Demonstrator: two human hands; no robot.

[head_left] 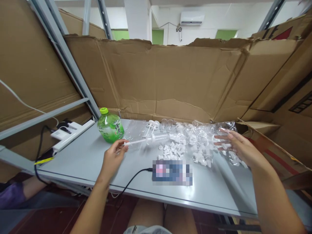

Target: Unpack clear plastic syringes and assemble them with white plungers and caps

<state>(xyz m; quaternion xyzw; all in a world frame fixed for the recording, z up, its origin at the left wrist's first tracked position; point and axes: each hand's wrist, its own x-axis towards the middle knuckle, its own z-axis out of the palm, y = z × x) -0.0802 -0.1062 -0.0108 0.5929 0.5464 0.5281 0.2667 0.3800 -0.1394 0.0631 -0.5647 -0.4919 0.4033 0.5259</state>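
Near edge: smooth grey table, matte; a black cable curves across it. Left hand pinches the thin white tube end of a pump sprayer between thumb and fingertips; sprayer lies flat on the table, clear ribbed body pointing right. Right hand hovers with fingers spread and loose over crinkled clear plastic bags (glossy, heaped). Small white caps scattered between the hands. Further left: round green bottle, upright. Behind: creased brown cardboard wall.
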